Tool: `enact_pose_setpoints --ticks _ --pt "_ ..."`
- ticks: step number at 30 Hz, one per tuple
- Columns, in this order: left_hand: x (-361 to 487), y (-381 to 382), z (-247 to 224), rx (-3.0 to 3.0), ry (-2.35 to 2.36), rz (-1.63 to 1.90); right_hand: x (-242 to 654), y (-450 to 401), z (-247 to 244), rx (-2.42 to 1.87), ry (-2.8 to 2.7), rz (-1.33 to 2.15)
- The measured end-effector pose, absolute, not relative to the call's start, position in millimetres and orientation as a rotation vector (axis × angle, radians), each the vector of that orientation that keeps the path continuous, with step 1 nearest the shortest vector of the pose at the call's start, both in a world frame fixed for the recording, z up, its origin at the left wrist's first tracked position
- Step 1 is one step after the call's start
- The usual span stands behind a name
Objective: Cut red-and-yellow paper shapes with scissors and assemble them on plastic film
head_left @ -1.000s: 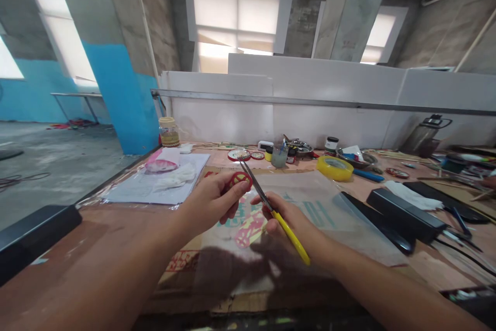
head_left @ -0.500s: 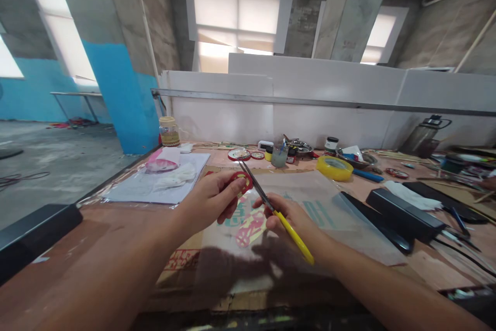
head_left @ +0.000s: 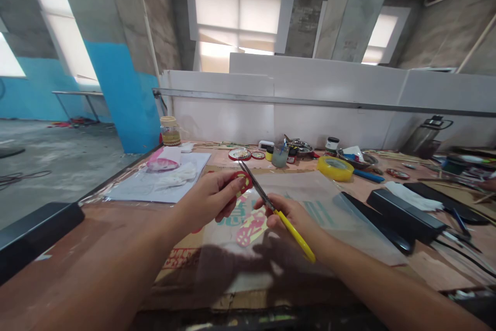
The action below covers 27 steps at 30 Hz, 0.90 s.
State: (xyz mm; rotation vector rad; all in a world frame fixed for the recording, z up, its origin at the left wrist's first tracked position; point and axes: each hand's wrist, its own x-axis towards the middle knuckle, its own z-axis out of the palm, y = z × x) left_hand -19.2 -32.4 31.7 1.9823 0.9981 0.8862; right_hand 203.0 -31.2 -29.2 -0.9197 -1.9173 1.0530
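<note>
My left hand (head_left: 219,191) pinches a small red cutout piece with pale yellow patches (head_left: 243,182) between thumb and fingers. In my right hand (head_left: 289,212) are scissors with yellow handles (head_left: 296,235), their blades pointing up and away, right beside the red piece's edge. Whether the blades touch the piece I cannot tell. Beneath both hands a translucent sheet (head_left: 349,238) covers green lettering. A pink and yellow cutout (head_left: 251,230) shows below the hands, partly hidden by my fingers.
Yellow tape roll (head_left: 335,167), glass jar of murky liquid (head_left: 279,156) and small paint pots stand farther back. White papers (head_left: 155,186) lie left. A black box-shaped device with cables (head_left: 405,215) sits right, another black device (head_left: 42,233) far left. Cardboard (head_left: 182,258) lies under the sheet.
Little differs. My left hand and the red piece have turned slightly, and the scissors have barely shifted. The view has moved a touch.
</note>
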Motion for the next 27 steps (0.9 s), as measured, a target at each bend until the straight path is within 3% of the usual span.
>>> enact_pose_setpoints --ticks 5,17,27 --pt "-25 -31 37 2.016 0.996 0.818 205 -27 -29 -1.015 -1.982 0.951" --pt "-26 -30 40 2.042 0.992 0.778 204 -27 -30 -1.001 -1.956 1.065" --pt "-35 -5 26 1.903 1.066 0.911 210 -17 -20 -1.205 -2.120 0.665"
